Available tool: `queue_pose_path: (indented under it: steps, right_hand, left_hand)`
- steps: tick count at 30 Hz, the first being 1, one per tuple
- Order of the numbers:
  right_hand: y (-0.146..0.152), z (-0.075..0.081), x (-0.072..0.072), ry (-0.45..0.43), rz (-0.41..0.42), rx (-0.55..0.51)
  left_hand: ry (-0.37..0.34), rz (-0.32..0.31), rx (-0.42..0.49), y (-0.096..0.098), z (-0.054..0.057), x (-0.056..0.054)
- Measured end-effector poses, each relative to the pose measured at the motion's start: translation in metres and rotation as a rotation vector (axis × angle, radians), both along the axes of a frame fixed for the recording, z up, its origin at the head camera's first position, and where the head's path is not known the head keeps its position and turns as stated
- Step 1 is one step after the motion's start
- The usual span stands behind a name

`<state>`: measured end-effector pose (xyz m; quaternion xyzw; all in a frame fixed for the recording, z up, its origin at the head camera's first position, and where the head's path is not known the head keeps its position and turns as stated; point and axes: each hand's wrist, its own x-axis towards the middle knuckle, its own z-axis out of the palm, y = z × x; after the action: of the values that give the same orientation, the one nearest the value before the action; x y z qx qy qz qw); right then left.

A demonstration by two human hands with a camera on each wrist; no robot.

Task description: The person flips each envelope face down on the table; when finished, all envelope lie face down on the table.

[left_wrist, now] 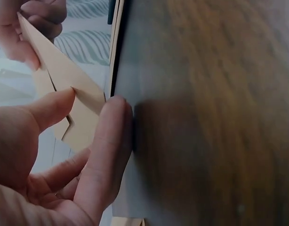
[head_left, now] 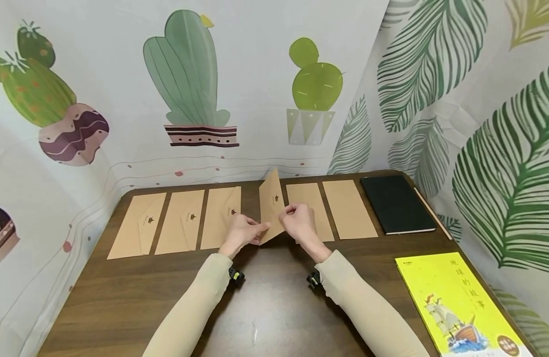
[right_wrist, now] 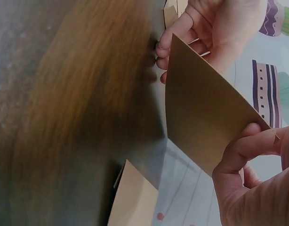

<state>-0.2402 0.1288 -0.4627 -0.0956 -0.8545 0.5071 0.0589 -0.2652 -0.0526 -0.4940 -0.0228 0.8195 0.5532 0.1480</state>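
Observation:
A brown paper envelope (head_left: 269, 201) with a small dark crown print stands tilted up off the table between my hands. My left hand (head_left: 244, 230) pinches its lower left corner, thumb on the printed side in the left wrist view. With curled fingers, my right hand (head_left: 300, 221) pinches its right edge. The pointed flap (left_wrist: 50, 101) lies against the printed side. Its plain back (right_wrist: 201, 103) faces the right wrist camera. Three envelopes with crown-printed flaps, the nearest one (head_left: 214, 218) beside my left hand, lie in a row. Two plain-side envelopes (head_left: 349, 208) lie right of my right hand.
A black notebook (head_left: 392, 203) lies at the back right, with a thin stick (head_left: 432, 213) along its right side. A yellow book (head_left: 453, 292) with a ship picture lies at the right edge of the brown wooden table (head_left: 274, 317). Behind hangs a plant-printed cloth (head_left: 261, 89).

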Motion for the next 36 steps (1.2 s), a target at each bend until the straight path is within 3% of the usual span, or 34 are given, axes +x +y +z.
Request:
queue_pose_path:
  steps: [10, 19, 26, 31, 36]
  right_hand:
    - [0.001, 0.002, 0.002, 0.056, 0.01, 0.056]
    - [-0.004, 0.003, 0.007, 0.061, 0.075, -0.007]
    - [-0.007, 0.003, 0.009, 0.052, 0.13, -0.007]
    - [-0.007, 0.002, 0.01, 0.07, 0.16, 0.02]
    - [-0.009, 0.001, 0.011, -0.023, 0.21, -0.098]
  left_hand:
    - [0.006, -0.058, 0.066, 0.01, -0.003, -0.003]
    - [0.131, -0.156, 0.132, 0.011, 0.0, -0.004]
    - [0.152, -0.136, 0.128, 0.012, 0.009, 0.002]
    - [0.161, -0.14, 0.192, 0.014, 0.013, 0.002]
    - [0.124, -0.106, 0.245, 0.015, 0.014, 0.001]
